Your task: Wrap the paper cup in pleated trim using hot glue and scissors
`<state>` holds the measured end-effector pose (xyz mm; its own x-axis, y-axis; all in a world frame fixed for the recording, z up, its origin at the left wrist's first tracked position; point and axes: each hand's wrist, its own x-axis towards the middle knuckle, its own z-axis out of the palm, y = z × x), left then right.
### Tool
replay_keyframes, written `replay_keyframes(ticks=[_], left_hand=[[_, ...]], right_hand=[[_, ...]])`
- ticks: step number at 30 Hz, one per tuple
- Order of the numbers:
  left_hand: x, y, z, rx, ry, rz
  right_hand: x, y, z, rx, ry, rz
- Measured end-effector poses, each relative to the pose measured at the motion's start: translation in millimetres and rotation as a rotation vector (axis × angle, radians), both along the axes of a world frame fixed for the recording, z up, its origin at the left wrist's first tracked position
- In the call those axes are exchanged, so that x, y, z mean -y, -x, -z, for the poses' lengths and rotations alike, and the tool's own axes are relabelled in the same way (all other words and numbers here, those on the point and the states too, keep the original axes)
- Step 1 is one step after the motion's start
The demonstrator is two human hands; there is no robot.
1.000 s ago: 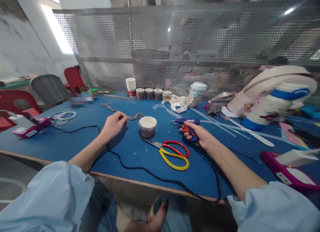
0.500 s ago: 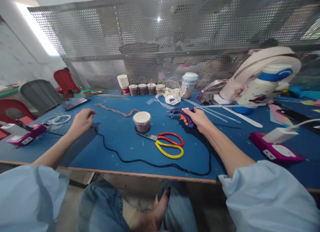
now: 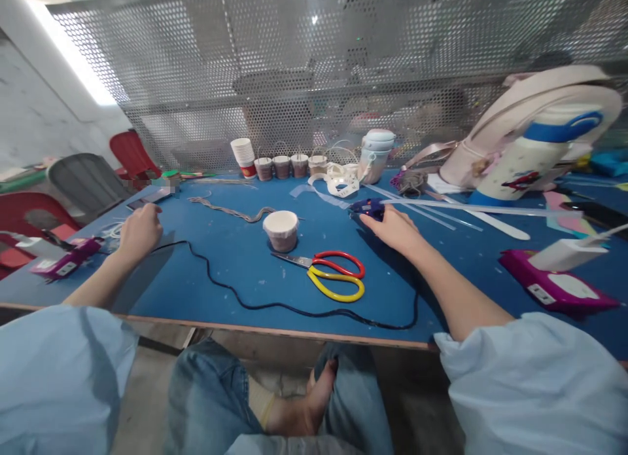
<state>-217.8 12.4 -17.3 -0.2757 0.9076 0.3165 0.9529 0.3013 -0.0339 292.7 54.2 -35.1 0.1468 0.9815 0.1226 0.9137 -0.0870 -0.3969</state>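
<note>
My right hand [image 3: 392, 227] lies low on the blue table [image 3: 235, 272], thumb and fingers closed around the blue glue gun [image 3: 367, 208], which rests flat on the surface. The gun's black cable [image 3: 275, 306] loops across the front of the table toward my left hand [image 3: 140, 229]. That hand is loosely curled just short of a dark phone [image 3: 150, 198]; what it holds, if anything, is hidden. Between my hands stand a small paper cup [image 3: 280, 229] and red-and-yellow scissors [image 3: 333, 275]. A braided cord [image 3: 230, 213] trails behind the cup.
Several small cups [image 3: 282, 167], a white tape roll [image 3: 341, 183] and a pale bottle [image 3: 375, 155] line the back by the perforated metal screen. A large bottle and pink bag [image 3: 530, 147] lie at the right. Purple boxes [image 3: 554, 288] [image 3: 63, 262] sit near both sides. Plastic chairs [image 3: 83, 180] stand at the left.
My right hand has lowered the glue gun from upright to flat on the table, farther back. My left hand let go of the braided cord and moved left toward the phone.
</note>
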Motion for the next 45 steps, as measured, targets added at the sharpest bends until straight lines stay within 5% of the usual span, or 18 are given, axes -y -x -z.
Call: replay_keyframes(ticks=[11,14,19,23,27,32,38,42,45], left_hand=[[1.7,33.7,-4.9,0.008,0.036,-0.118],[1.4,30.0,-3.4,0.024,0.027,-0.163],[-4.4,19.9,0.3,0.042,0.011,-0.103],[-14.0,14.5,3.1,0.043,-0.037,0.018],[-13.5,11.3,0.2,0.097,-0.066,0.076],[-2.5,3.1,-14.7,0.248,-0.220,-0.010],[6.2,-56.7,-25.0,0.683,-0.309,0.131],[32.2,-139.3,-23.3,1.052,-0.220,0.324],[56.5,-186.4,-19.9,1.841,0.088,0.554]], right_hand=[[76.1,-26.3,-15.7,0.261,0.049,-0.021],[83.2,-8.5,-24.4,0.205,-0.080,-0.259],[34.5,50.8,-20.3,0.077,-0.050,-0.652],[-11.8,87.0,-0.5,0.060,-0.004,-0.699],[-25.0,102.8,14.6,0.056,-0.001,-0.738],[-27.9,96.2,5.6,0.038,-0.056,-0.682],[-17.8,98.1,-49.8,-0.071,-0.197,-0.559],[26.5,135.0,-68.2,-0.380,-0.422,-0.804],[55.8,159.9,-61.0,-0.470,-0.545,-1.048]])
